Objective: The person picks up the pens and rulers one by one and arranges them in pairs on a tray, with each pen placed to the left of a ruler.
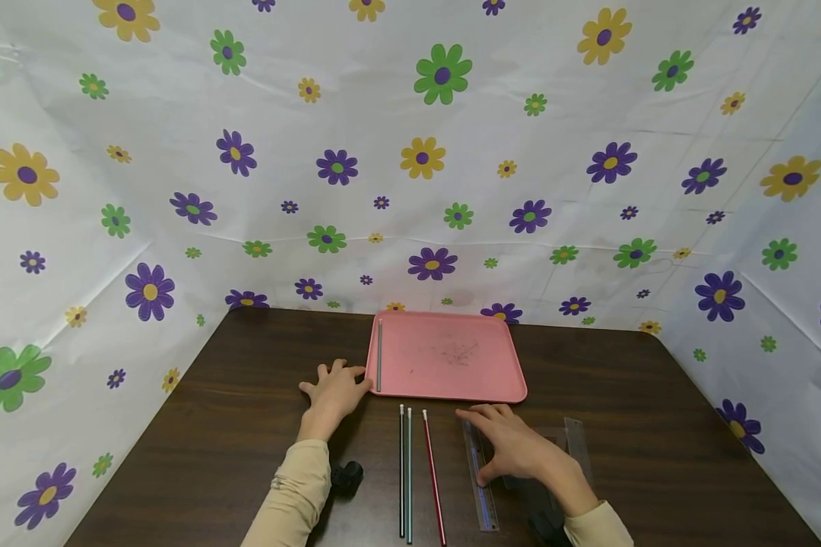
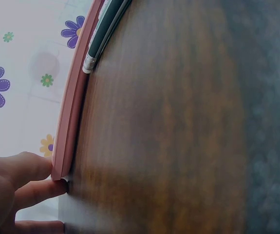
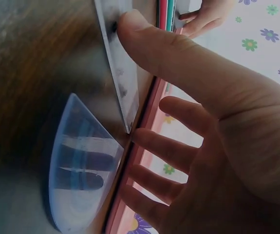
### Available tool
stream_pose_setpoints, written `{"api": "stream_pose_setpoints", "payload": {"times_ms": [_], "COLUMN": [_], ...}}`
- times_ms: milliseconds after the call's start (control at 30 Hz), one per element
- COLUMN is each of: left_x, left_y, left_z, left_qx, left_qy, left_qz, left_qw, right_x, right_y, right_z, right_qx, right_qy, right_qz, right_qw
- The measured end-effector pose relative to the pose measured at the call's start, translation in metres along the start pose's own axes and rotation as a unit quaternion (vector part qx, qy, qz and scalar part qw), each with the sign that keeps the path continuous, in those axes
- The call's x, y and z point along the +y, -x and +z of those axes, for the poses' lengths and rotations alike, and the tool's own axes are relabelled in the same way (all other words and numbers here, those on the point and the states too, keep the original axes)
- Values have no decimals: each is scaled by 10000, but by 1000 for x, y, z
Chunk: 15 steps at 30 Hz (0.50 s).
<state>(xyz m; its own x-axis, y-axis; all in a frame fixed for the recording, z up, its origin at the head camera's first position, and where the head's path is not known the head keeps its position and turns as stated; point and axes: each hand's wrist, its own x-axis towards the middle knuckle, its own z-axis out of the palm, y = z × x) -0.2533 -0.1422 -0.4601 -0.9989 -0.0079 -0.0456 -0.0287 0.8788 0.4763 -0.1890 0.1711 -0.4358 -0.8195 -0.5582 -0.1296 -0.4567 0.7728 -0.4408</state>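
Left hand: touching the pink tray, fingers straight.
Right hand: arching, fingers apart, over the clear ruler, seemingly readying a grasp.
Ruler: probably calling for an edge pinch.

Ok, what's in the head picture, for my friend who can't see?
A person's left hand touches a pink tray holding one pencil, while the right hand is over a clear ruler. Three more pencils lie on the dark table.

The tray is pink, one pencil red, the table wood-grained brown.
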Motion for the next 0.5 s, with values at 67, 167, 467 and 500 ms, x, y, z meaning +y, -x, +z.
{"api": "stream_pose_setpoints", "payload": {"times_ms": [67, 167, 467, 500], "left_x": [-1, -1, 2, 1], "left_y": [0, 0, 1, 1], "left_z": [0, 0, -2, -2], "left_qx": [-28, -51, -56, -59], "left_qy": [1, -24, -54, -54], "left_qz": [-7, -6, -45, -47], "left_qw": [10000, 10000, 10000, 10000], "right_x": [0, 1, 1, 1], "right_y": [0, -1, -3, -4], "right_z": [1, 2, 2, 3], "right_qx": [-33, -18, 24, 16], "right_qy": [-12, 2, 196, 207], "right_qz": [-9, 16, 17, 16], "right_qw": [10000, 10000, 9998, 9998]}}
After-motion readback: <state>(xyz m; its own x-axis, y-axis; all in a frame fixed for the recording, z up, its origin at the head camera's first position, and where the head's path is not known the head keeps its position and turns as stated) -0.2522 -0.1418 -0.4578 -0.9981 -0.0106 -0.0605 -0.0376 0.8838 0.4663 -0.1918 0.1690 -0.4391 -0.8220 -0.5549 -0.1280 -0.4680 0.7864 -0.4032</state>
